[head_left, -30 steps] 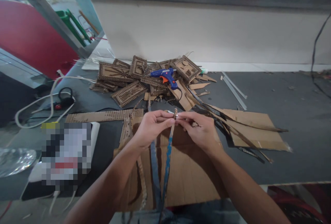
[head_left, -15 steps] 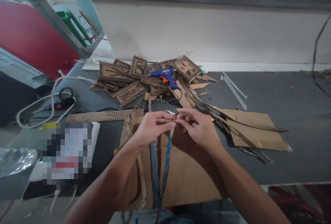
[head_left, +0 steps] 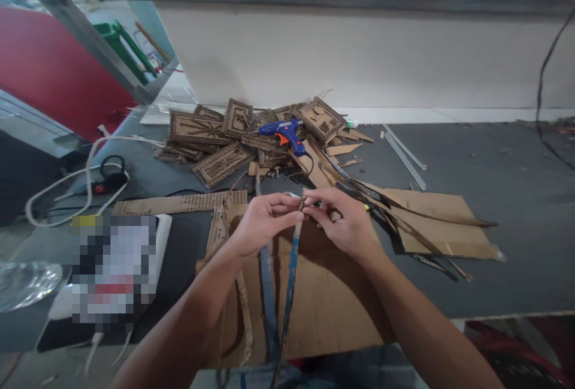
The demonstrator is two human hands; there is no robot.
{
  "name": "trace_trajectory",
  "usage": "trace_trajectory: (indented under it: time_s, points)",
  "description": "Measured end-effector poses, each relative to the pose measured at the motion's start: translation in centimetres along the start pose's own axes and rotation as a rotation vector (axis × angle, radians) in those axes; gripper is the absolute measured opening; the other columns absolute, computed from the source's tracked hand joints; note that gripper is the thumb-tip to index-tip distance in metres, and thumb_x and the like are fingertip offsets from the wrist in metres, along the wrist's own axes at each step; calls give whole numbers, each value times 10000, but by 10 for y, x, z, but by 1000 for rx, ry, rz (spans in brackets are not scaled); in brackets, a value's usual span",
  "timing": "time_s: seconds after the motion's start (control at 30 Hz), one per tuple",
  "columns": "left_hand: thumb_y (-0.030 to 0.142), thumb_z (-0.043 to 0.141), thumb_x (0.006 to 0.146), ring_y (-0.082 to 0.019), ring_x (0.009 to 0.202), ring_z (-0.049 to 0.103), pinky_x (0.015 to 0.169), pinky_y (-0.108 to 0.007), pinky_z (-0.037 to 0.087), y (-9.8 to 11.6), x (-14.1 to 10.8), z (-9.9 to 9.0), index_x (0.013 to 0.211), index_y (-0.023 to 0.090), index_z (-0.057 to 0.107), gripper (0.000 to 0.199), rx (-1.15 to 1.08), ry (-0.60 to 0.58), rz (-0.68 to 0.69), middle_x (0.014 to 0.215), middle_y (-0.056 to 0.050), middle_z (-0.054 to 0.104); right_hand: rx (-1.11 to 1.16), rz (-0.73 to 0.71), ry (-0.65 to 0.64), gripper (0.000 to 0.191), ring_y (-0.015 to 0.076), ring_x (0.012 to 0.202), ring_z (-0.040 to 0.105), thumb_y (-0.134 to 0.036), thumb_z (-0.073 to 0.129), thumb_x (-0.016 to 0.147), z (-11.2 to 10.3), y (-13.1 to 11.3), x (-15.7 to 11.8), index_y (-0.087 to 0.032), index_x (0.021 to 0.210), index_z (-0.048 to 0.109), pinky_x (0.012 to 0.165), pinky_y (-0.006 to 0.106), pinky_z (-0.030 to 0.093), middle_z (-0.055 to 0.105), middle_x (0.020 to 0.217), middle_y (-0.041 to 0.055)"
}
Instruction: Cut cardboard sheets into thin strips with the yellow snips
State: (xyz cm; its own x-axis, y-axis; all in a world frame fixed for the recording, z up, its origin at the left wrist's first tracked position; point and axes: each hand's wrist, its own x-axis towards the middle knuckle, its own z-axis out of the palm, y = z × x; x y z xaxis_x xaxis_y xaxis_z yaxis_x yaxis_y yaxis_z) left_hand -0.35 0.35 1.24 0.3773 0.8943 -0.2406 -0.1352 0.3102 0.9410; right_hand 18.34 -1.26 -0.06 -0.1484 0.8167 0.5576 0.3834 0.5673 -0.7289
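Both hands meet over a large cardboard sheet and pinch the upper end of a narrow cardboard strip with blue patches. My left hand grips it between thumb and fingers. On the other side, my right hand has thumb and forefinger closed at the strip's very tip. Something pale and pointed shows behind the fingertips, mostly covered. Another blue-grey strip lies on the sheet left of the held one, passing under my left hand. A curved brown strip lies further left.
A blue glue gun rests on a heap of decorated cardboard panels. Two glue sticks lie to the right, behind a cardboard piece with thin strips across it. At left are a white cable and a blurred-out device.
The hands stay closed on the strip's end with barely any movement. The whole view has shifted slightly.
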Motion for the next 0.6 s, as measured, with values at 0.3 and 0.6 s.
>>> trace_trajectory:
  time_s: [0.3,0.6]
  points:
    - [253,875,660,-164,797,738,755,-241,560,3,0,0,901,118,718,318,6,4,-7,902,-70,783,-16,-44,-50,241,111,698,683,-217,610,945,0,5,1,-263,1179,640,678,229,571,729,897,14]
    - [278,877,658,-192,807,740,743,-277,573,-1,1,-1,950,123,713,370,42,21,-14,909,-84,782,252,262,-101,223,64,529,539,-250,621,908,2,-2,2,-226,1125,577,489,198,457,602,814,-18]
